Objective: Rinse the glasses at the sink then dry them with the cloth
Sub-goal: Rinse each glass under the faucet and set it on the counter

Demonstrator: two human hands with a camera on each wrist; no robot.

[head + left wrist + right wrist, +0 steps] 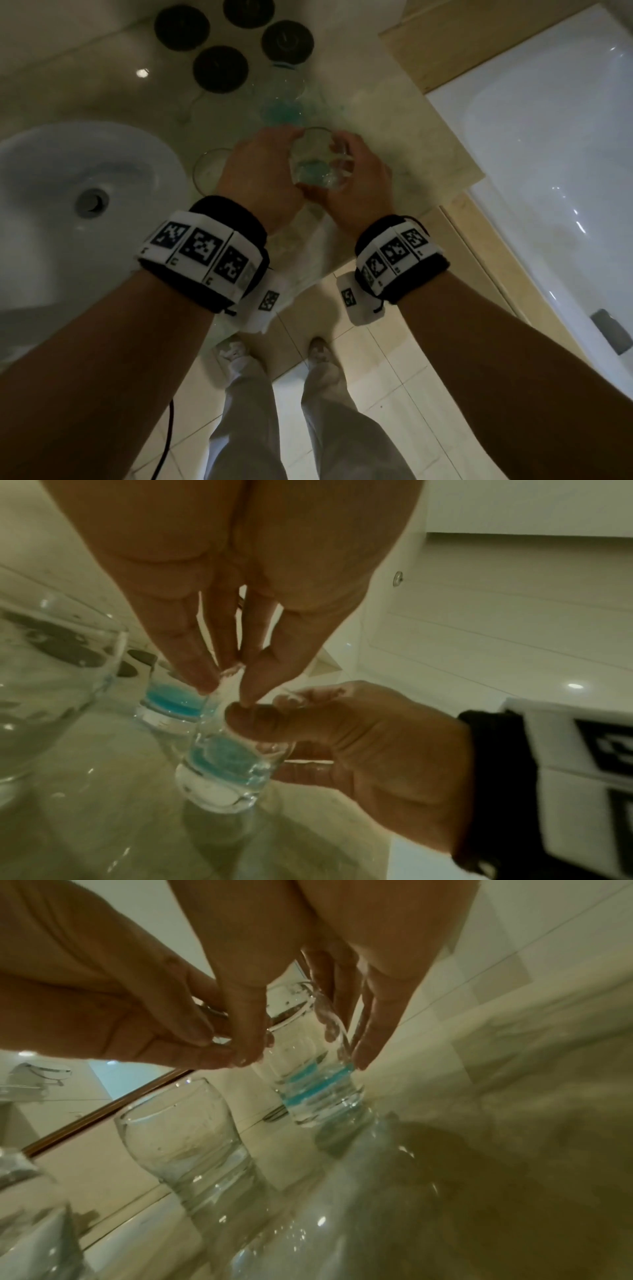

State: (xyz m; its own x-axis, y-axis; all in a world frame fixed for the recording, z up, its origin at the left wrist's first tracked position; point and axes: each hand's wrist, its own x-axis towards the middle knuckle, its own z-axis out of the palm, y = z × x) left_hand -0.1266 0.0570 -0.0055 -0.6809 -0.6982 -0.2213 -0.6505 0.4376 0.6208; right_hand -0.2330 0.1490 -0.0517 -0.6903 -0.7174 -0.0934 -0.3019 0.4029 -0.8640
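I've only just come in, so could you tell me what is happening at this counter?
A person stands at a wet counter beside the sink, both hands around one clear glass. The left hand and right hand grip its sides. Another glass stands empty nearby. No cloth is in sight.

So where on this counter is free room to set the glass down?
Bare counter lies right of the held glass, toward the bathtub. Behind it, glasses and dark lids crowd; another glass stands beside the sink.
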